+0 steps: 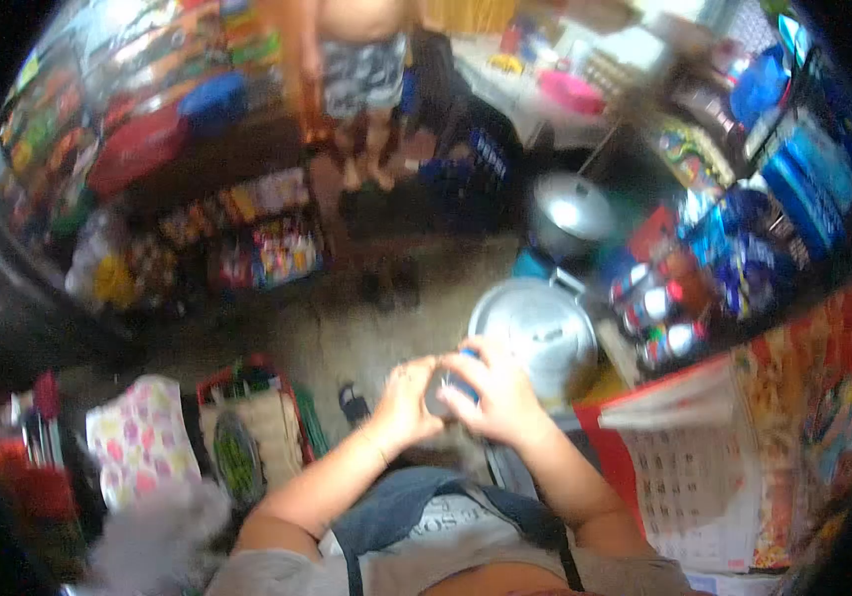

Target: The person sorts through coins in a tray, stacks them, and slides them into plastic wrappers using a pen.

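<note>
Both hands were curled around one small dark object (438,393), a touch of blue showing on it: the left hand (408,402) and the right hand (496,392) had their fingers closed on it, between the palms. Off to the left, one oval dish (244,494) held something green. Two pots stood beyond: one lidded pot (535,323), contents hidden, then a second pot (572,214). Farther off, one box (277,284) held many blurred packets, and one person (364,74) stood.
</note>
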A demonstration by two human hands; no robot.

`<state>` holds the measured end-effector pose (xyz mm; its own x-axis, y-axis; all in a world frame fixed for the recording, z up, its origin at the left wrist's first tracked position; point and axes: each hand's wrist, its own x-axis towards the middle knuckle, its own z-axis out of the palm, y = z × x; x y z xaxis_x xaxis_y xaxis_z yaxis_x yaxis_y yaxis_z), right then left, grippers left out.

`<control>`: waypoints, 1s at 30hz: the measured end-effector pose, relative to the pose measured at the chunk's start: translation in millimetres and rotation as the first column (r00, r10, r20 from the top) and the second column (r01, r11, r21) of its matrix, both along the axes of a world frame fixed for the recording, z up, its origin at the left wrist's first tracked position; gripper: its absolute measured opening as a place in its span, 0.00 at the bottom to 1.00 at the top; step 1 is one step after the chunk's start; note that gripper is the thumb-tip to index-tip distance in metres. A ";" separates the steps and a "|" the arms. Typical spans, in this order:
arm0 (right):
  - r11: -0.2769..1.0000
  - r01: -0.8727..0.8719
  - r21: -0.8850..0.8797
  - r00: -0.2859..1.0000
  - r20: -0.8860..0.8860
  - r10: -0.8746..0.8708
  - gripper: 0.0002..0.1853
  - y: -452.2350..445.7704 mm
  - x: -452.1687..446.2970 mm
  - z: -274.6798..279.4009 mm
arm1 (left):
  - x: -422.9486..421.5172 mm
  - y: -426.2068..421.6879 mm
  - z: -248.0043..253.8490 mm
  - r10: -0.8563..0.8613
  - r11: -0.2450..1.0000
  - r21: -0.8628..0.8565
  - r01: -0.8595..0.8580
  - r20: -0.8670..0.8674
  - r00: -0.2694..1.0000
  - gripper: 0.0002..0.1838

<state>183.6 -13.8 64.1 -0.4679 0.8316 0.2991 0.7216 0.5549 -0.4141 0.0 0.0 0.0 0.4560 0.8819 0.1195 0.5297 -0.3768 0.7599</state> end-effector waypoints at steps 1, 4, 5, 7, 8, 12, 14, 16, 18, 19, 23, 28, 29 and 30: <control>1.000 0.022 0.015 0.997 0.078 -0.024 0.36 1.4 -9.7 -4.7 | -7.4 7.8 -24.5 0.004 1.000 0.011 -0.004 0.042 0.999 0.43; 0.996 -0.030 -0.083 0.993 0.109 0.039 0.37 85.8 -54.6 24.9 | -46.5 86.6 -27.8 -0.016 1.000 0.009 0.016 0.027 1.000 0.47; 0.990 -0.031 -0.139 0.989 0.139 0.051 0.39 110.1 -68.1 31.3 | -62.0 114.1 -12.6 -0.027 1.000 0.003 0.027 0.034 0.999 0.47; 0.990 -0.086 -0.116 0.991 0.090 0.097 0.42 149.2 -76.4 49.7 | -74.6 154.8 30.0 -0.059 0.998 -0.027 0.061 0.075 0.995 0.47; 0.992 -0.081 -0.094 0.988 -0.136 0.068 0.43 168.3 -80.1 51.3 | -83.9 173.5 27.5 -0.015 1.000 -0.009 0.016 0.067 0.998 0.48; 0.962 -0.055 -0.267 0.761 -0.636 -0.133 0.47 224.3 -73.3 49.9 | -113.2 234.3 83.1 0.120 0.991 -0.074 -0.111 0.138 0.983 0.50; 0.824 -0.183 -0.536 0.718 -0.646 -0.261 0.53 243.3 -72.3 53.4 | -125.6 258.1 110.7 0.130 0.991 -0.041 -0.126 0.127 0.983 0.51; 0.843 -0.207 -0.497 0.840 -0.531 -0.107 0.59 264.7 -76.6 29.7 | -134.6 277.3 141.1 0.061 0.998 0.000 -0.062 0.172 0.983 0.52; 0.792 -0.290 -0.537 0.827 -0.557 -0.074 0.64 278.8 -91.1 8.2 | -138.5 296.5 157.6 -0.044 0.998 -0.035 0.054 0.247 0.968 0.51; 0.781 -0.325 -0.533 0.803 -0.592 -0.070 0.59 288.2 -102.5 7.2 | -137.7 304.7 160.3 -0.094 0.993 -0.047 0.112 0.290 0.952 0.51; 0.746 -0.400 -0.532 0.577 -0.779 -0.246 0.46 326.4 -123.7 25.1 | -128.1 342.6 152.2 -0.081 0.995 0.074 0.063 0.270 0.959 0.53; 0.836 -0.141 -0.530 0.617 -0.707 -0.345 0.41 408.6 -82.2 16.2 | -129.6 389.8 125.9 0.048 0.994 0.087 -0.069 0.231 0.972 0.46; 0.881 -0.058 -0.469 0.522 -0.766 -0.374 0.38 437.4 -64.7 -17.7 | -137.2 400.9 113.9 0.076 0.997 -0.030 -0.071 0.234 0.969 0.42; 0.919 0.169 -0.357 0.700 -0.612 -0.367 0.37 468.4 -40.0 -29.6 | -146.2 410.4 99.8 0.151 0.962 -0.264 -0.075 0.281 0.948 0.40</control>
